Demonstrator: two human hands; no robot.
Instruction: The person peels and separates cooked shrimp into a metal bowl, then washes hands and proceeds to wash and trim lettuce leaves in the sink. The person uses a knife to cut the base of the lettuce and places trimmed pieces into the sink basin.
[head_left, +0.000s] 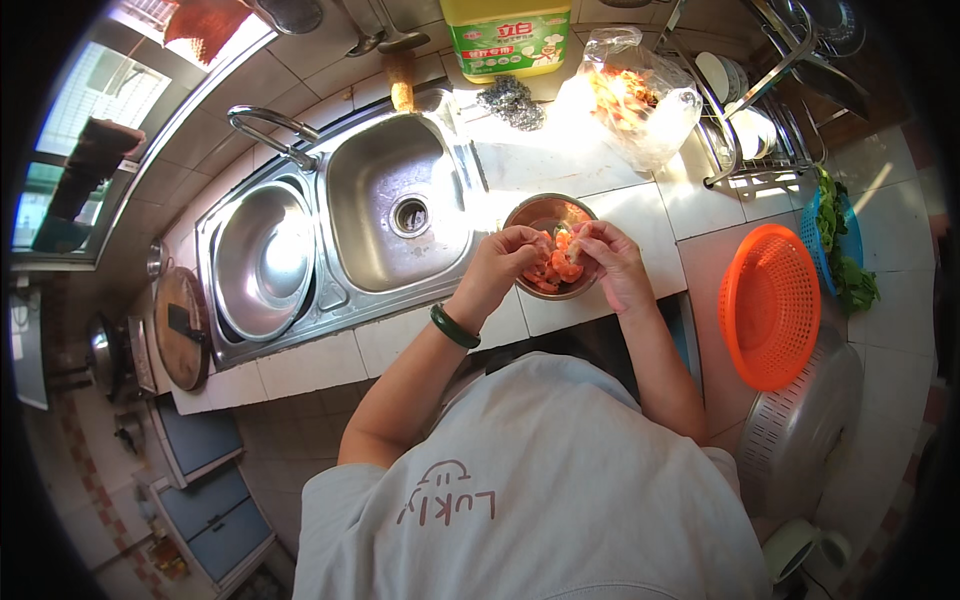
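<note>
A small steel bowl (551, 294) stands on the white tiled counter in front of me, with several orange-pink shrimp (561, 267) in it. Both hands are over this bowl, close together. Between the thumb and fingers of my right hand (616, 264) is a pale piece of shrimp (575, 249). My left hand (504, 259), with a dark green bangle on its wrist, has its fingertips pinched together above the bowl's left side. Whether anything sits in that pinch is hidden by the fingers.
Behind the bowl, a clear plastic bag (637, 139) holds orange scraps, beside a metal scourer (512, 103) and a yellow detergent jug (510, 41). Left is a steel sink (367, 202) with a large basin (259, 262). An orange colander (769, 307) and dish rack (724, 142) are at right.
</note>
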